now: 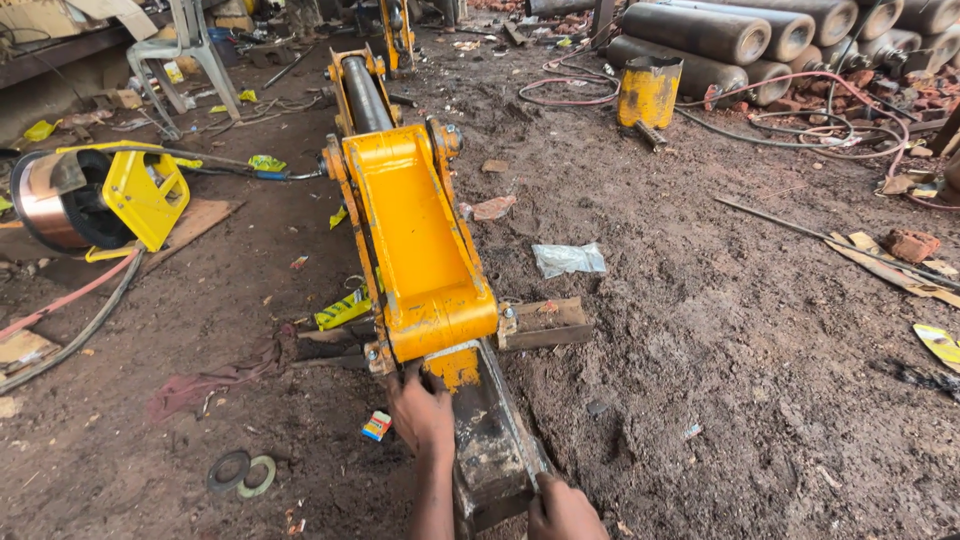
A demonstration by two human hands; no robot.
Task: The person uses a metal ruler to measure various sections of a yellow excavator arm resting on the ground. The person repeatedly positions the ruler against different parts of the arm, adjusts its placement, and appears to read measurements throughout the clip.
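My left hand [420, 412] fingers curled on yellow bracket [420, 240] base; right hand [562, 510] clamped on dark bar [490, 440] edge, 5 o'clock.

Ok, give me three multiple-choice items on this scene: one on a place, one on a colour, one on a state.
1. Where does the left hand rest?
A. on the dark steel part, just below the yellow bracket
B. on the wire spool
C. on the stool

2. What colour is the drum on the ground, upper middle?
A. blue
B. yellow
C. white

3. How does the clear plastic bag lie?
A. hung on the bracket
B. crumpled on the dirt
C. held in the right hand

Answers: 1 A, its fingers press there; 2 B, its wall is yellow; 3 B, it lies loose on the soil, right of the bracket.
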